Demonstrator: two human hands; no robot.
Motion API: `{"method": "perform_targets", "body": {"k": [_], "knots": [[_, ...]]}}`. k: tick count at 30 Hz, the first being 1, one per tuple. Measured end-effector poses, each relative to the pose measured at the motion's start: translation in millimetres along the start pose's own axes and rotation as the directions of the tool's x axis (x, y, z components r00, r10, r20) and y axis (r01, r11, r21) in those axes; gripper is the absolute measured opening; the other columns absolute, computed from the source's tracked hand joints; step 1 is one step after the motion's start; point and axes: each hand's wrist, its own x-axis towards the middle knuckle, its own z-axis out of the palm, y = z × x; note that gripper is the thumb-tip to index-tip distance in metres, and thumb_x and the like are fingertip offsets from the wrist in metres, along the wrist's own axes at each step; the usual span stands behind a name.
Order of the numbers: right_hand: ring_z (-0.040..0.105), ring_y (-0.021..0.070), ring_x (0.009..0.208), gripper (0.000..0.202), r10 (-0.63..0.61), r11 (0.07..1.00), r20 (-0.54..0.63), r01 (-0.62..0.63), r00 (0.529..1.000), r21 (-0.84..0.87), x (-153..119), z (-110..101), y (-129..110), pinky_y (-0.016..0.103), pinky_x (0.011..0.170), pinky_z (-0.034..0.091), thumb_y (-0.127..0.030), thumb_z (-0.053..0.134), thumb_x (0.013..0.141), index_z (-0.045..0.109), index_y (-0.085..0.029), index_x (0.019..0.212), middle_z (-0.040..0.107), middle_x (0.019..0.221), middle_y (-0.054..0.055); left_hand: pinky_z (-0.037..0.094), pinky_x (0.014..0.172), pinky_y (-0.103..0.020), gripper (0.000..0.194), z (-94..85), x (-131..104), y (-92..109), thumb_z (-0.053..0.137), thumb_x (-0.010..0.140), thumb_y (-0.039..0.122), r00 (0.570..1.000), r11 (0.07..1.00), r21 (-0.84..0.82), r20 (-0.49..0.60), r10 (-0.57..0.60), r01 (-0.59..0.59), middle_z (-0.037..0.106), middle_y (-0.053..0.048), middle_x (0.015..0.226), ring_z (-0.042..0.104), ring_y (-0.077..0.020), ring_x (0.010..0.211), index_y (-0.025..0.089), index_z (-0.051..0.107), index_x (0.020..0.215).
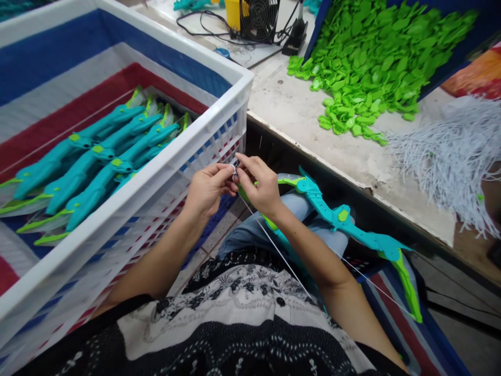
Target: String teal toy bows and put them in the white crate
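Above my lap, my left hand (205,190) pinches a small loop of white string (234,171) between thumb and fingertips. My right hand (261,184) meets it there, its thumb and fingers closed on the same string. From the fingers, a taut length of string (270,240) runs down toward my body. Across my knees lies a turquoise toy bow (323,208) with bright green ends; its upper left part passes behind my right hand. A second bow, with a green part (270,223), is mostly hidden under my right forearm.
A white plastic crate (156,193) on the left holds several strung bows (102,151). On the worktable (282,109) are a heap of green plastic pieces (364,62), a bundle of white strings (450,151) and a black fan (259,21). A striped lined container (410,313) stands lower right.
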Motion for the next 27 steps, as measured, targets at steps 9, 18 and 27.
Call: {"method": "perform_targets", "body": {"k": [9,18,27], "knots": [[0.055,0.0124,0.078,0.018,-0.096,0.995,0.143,0.097,0.985,0.001,11,-23,4,0.026,0.073,0.045,-0.024,0.048,0.091,0.064,-0.017,0.086,0.058,0.085,0.004,0.046,0.047,-0.02,0.022,-5.7,-1,7,0.074,0.059,0.02,0.987,0.998,0.048,0.15,-0.058,0.052,0.066,-0.005,0.068,0.063,-0.0156,0.061,0.011,0.067,0.077],[0.051,0.0109,0.071,0.014,0.01,0.997,0.194,-0.024,0.981,0.07,0,-29,7,0.024,0.066,0.041,-0.024,0.05,0.089,0.057,-0.016,0.081,0.057,0.077,0.001,0.026,0.04,-0.017,0.025,-8.0,-4,7,0.077,0.061,0.035,0.994,0.932,0.361,0.109,-0.011,-0.029,0.052,0.003,0.048,0.036,-0.0043,0.041,0.012,0.066,0.063],[0.051,0.0144,0.074,0.012,0.046,0.957,0.217,0.019,0.975,-0.29,-11,-17,4,0.026,0.069,0.038,-0.017,0.046,0.088,0.057,-0.016,0.082,0.056,0.082,0.005,0.042,0.057,-0.023,0.025,-20.7,-14,7,0.065,0.072,0.039,0.953,0.632,0.718,0.27,0.133,-0.292,0.07,-0.003,0.069,0.057,-0.0165,0.061,0.019,0.076,0.081]]}}
